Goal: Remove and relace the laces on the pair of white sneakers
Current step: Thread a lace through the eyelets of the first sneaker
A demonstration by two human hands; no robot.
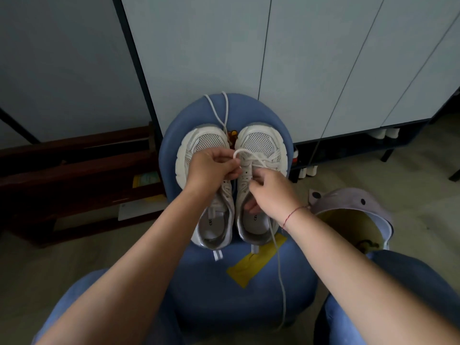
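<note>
Denim-clad knees (82, 307) frame the bottom of the view, and between them stands a blue stool (249, 307) with a yellow patch (251, 265) on its near side. Toward the person from the right hand (271, 192), a lace tail (280, 270) hangs long and slack over that patch and drops past the stool's edge.

Both forearms reach forward over the heels of the two white sneakers, which stand side by side on the stool, toes pointing away. The right hand sits over the eyelet rows of the right-hand sneaker (261, 143), fingers curled down and pinching the lace; which hole it is working is hidden. Just beside it and slightly farther out, the left hand (211, 168) pinches a raised loop (245, 152) of the same lace. The two hands are close together but apart.

Under the left wrist lies the left-hand sneaker (199, 143). Beyond its toe a loose lace (219, 113) trails over the stool's far rim, in front of grey cupboard doors (298, 58).

Neither hand steadies the shoe itself, so a firm tug on the loop could drag it sideways or off the stool. Pulling too far could also draw the slack tail up through the eyelets and leave the ends uneven. With the hole out of sight, an eyelet could be skipped. The loose lace, at the rim, looks liable to slide off.
</note>
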